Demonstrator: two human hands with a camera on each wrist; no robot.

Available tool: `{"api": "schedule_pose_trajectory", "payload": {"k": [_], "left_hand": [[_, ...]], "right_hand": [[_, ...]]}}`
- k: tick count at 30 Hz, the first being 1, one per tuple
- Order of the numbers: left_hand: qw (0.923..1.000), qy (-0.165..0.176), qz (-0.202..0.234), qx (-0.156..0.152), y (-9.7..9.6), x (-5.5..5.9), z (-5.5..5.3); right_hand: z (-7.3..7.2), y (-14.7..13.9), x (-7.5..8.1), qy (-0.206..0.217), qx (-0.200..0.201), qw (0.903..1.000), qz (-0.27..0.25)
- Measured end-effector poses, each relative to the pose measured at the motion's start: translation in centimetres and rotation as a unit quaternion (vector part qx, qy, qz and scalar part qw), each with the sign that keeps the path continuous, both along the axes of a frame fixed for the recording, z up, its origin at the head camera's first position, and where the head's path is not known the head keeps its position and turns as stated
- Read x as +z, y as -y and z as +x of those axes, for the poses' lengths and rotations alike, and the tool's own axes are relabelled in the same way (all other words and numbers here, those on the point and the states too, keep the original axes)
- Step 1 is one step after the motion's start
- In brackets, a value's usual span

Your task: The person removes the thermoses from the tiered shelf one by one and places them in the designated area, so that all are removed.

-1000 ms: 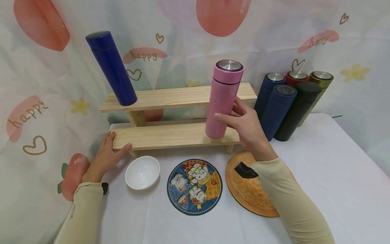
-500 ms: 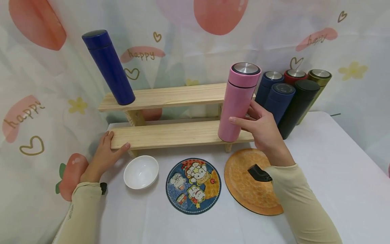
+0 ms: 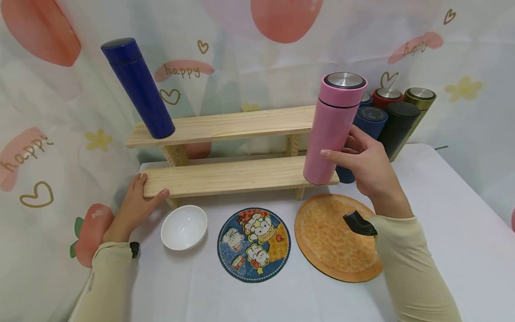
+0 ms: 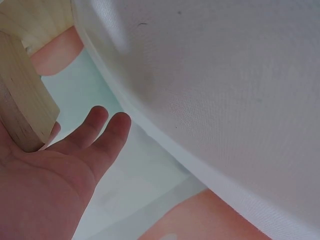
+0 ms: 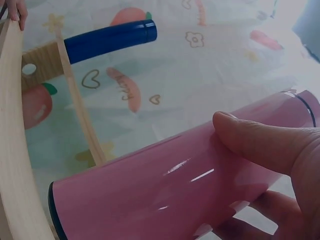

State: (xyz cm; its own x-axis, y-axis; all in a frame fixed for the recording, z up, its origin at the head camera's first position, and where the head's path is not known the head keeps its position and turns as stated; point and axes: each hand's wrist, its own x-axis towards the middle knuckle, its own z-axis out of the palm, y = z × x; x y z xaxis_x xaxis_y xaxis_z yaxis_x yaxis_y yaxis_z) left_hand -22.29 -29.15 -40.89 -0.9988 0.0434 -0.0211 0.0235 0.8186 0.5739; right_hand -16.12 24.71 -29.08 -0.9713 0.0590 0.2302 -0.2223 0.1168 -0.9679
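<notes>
My right hand (image 3: pixel 376 167) grips a pink thermos (image 3: pixel 334 129) round its side, thumb in front. The thermos, also large in the right wrist view (image 5: pixel 165 185), leans a little and overlaps the right end of the lower shelf board; whether its base touches the board I cannot tell. My left hand (image 3: pixel 134 208) rests against the left end of the two-tier wooden shelf's lower board (image 3: pixel 229 176). In the left wrist view the palm is at the board end (image 4: pixel 30 115), with two fingers extended past it. A blue thermos (image 3: pixel 138 89) stands on the upper board's left end.
Several thermoses stand on the right behind the pink one: a black thermos (image 3: pixel 398 127), a red thermos (image 3: pixel 386 97), a gold thermos (image 3: pixel 420 99) and blue ones. In front lie a white bowl (image 3: pixel 184 228), a cartoon mat (image 3: pixel 254 245) and an orange-brown round mat (image 3: pixel 335 237).
My right hand has carried the pink thermos rightward from over the shelf's right part toward its end. My left hand stays at the board. The head view has shifted slightly.
</notes>
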Motion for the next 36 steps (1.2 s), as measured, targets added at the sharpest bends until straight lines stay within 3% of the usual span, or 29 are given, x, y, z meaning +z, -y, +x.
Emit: {"api": "schedule_pose_trajectory", "payload": {"k": [8,16,24,36], "left_hand": [[0.9998,-0.016,0.008,-0.005,0.1,-0.1,0.1],[0.9998,-0.015,0.009,-0.005,0.1,0.0,0.0],[0.9999,-0.006,0.007,-0.004,0.1,0.2,0.0],[0.9999,-0.010,0.003,-0.004,0.3,-0.1,-0.1]], "right_hand": [[0.7,-2.6,0.3,-0.036,-0.025,0.9951,-0.089],[1.3,-5.0,0.8,-0.057,-0.065,0.9901,-0.111],[2.1,-7.3,1.2,-0.075,-0.090,0.9742,-0.193],[2.8,-10.6,1.4,-0.070,-0.195,0.9575,-0.201]]}}
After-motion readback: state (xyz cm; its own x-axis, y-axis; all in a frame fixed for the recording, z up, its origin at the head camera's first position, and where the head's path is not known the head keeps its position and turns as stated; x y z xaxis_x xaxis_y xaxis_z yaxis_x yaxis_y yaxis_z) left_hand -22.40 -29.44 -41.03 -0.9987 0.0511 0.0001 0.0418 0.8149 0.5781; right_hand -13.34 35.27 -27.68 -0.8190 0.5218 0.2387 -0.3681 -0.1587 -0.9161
